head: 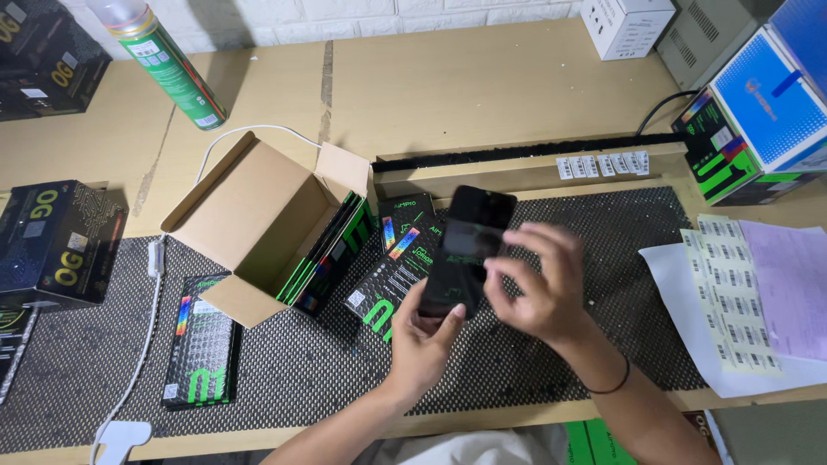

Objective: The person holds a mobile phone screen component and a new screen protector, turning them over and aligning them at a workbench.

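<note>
My left hand (424,337) holds a black smartphone (467,245) by its lower end, screen up, tilted over the black mesh mat (301,362). My right hand (538,280) hovers over the phone's right side with fingers curled and touching its edge; it looks blurred. Under the phone lie flat black packages with green and rainbow print (398,267). An open cardboard box (263,226) to the left lies on its side with several of the same packages standing in it. Another such package (202,340) lies flat on the mat at the left.
A green spray can (168,60) lies at the back left. Black boxes (56,241) stand at the left edge. White label sheets (732,293) and a pink paper (792,284) lie at right, below stacked boxes (758,112). A white cable (142,344) runs down the left.
</note>
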